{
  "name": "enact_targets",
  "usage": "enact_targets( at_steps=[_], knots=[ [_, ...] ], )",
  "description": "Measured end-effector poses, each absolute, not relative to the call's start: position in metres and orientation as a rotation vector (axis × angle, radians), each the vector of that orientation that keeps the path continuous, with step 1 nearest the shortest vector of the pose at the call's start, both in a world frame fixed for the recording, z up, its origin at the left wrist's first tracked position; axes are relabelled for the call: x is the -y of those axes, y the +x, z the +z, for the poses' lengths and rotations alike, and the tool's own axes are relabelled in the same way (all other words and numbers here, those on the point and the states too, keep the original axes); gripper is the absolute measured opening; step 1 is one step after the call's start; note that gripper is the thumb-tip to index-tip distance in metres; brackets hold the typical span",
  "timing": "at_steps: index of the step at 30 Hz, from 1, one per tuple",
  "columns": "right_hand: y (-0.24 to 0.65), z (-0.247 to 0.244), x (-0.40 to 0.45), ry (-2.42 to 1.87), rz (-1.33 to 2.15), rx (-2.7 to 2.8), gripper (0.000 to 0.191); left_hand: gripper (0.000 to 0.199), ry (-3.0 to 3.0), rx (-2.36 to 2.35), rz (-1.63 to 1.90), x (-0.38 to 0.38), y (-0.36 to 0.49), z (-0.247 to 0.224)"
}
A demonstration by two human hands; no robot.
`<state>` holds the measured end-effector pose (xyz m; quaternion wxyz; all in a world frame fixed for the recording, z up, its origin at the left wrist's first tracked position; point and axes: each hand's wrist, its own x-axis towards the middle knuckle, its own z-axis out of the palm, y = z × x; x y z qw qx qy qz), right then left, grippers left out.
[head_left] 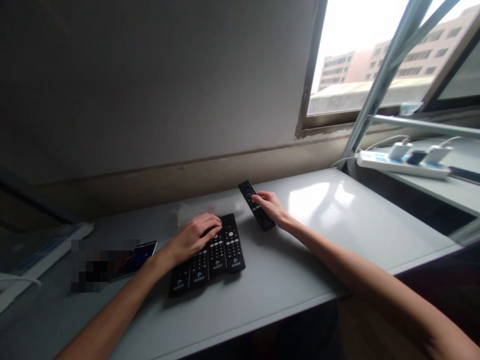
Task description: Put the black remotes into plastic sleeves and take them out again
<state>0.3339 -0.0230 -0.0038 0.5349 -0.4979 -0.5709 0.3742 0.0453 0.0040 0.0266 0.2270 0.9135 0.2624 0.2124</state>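
Tops of L-most remotes [199, 270] under L hand [197, 232], btn mkgs [233, 242] too small, far-L pwr strip [56, 254] cut off

The left hand [197, 232] is showing bare, with rounded knuckles, thin fingers [210, 218] and a thumb [212, 236]. Just behind that hand, a slim wrist [161, 261] is joining a left arm [123, 302] that is getting wider as it is going back. The right hand [272, 205] is showing bare too — thin fingers and a slim thumb. Behind it, the right arm [352, 267] is starting narrow at the wrist and growing thicker farther from the hand. Both arms are showing smooth, bare skin — all the way back to where the view is ending.
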Motion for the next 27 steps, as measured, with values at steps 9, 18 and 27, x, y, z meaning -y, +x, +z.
enact_targets(
  at_steps=[9, 18, 27],
  knots=[
    [0.342, -0.004, 0.041, -1.315, 1.074, 1.86, 0.04, 0.028, 2.451, -0.789, 0.636, -0.006, 0.004, 0.011],
    [0.33, -0.009, 0.045, -1.362, 0.702, 1.941, 0.065, 0.03, 2.412, -0.778, 0.62, 0.002, 0.014, 0.004],
    [0.308, -0.019, 0.062, -1.451, 0.72, 1.794, 0.063, 0.026, 2.316, -0.783, 0.735, 0.004, 0.008, -0.002]
  ],
)
